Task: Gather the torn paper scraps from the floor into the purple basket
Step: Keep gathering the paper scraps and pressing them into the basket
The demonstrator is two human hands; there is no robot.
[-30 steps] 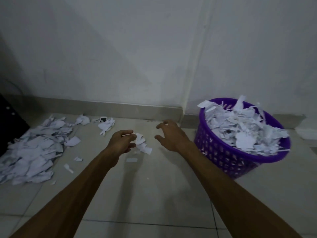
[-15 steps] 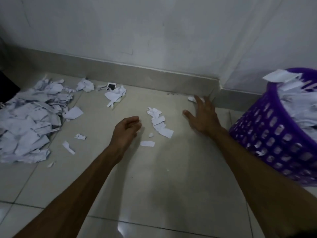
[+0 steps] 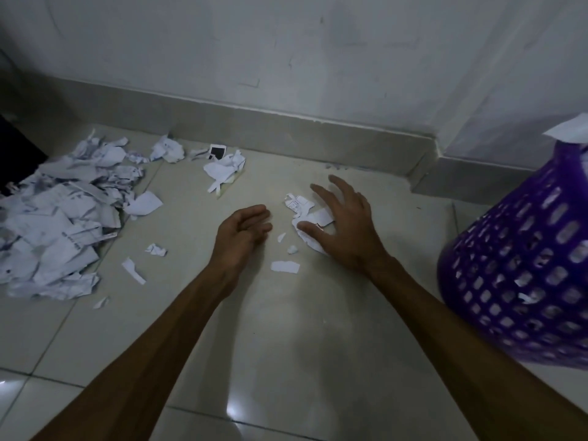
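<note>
The right hand (image 3: 345,229) is spread wide, fingers splayed and palm down, over a small cluster of torn scraps (image 3: 305,214) lying at about twelve o'clock from the centre of the floor (image 3: 286,338). The thumb appears to rest on one of the lower pieces, though in the dim light it cannot be said for certain whether it presses or only hovers. The splay is judged to serve as a rake: a broad hand covers the whole cluster so that it can be drawn together in one sweep.

The left hand (image 3: 241,232) is held just beside the cluster at its nine o'clock, turned on its edge with the fingers loosely curved and nothing held in them. It is probably placed there as a stop against which the scraps can be pushed and then lifted between both hands.

A few loose bits (image 3: 284,266) lie between the two wrists, at six o'clock from the cluster, and would have to be taken in the same sweep or afterwards.

The purple basket (image 3: 521,281) stands at three o'clock, close to the right forearm, already holding paper that shows through its holes and above its rim; its nearness keeps the carry short.

Much remains: a large heap of paper (image 3: 57,227) lies at nine o'clock, well apart from the hands, and a smaller crumpled clump (image 3: 224,171) sits near the skirting (image 3: 286,135) at eleven o'clock.
</note>
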